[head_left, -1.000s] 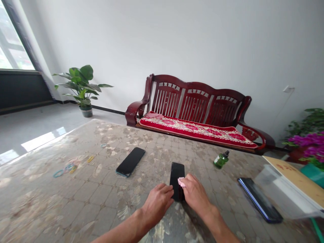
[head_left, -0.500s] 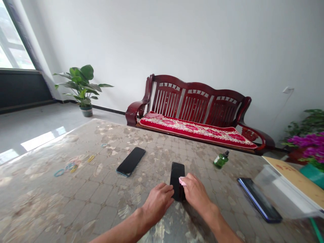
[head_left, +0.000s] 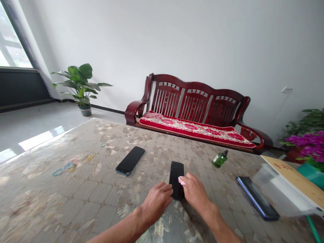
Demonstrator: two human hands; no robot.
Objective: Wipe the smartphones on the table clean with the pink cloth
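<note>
Head view: black phone (head_left: 176, 172) lies flat on the patterned worktop (head_left: 83, 195); left hand (head_left: 158, 201) rests palm down with fingertips against the phone's near left edge, and right hand (head_left: 194, 192) presses a small pink cloth (head_left: 181, 181) onto the screen. A second phone (head_left: 130, 160) lies to the left, a third phone (head_left: 257, 198) well to the right, a green bottle (head_left: 219, 159) beyond, and coloured rubber bands (head_left: 66, 166) far left. Behind the worktop: red wooden bench (head_left: 192, 111), potted plant (head_left: 81, 84).

Patterned table (head_left: 50, 202): centre phone (head_left: 176, 170), two other phones (head_left: 130, 160), green bottle (head_left: 219, 159), rubber bands (head_left: 68, 166).
</note>
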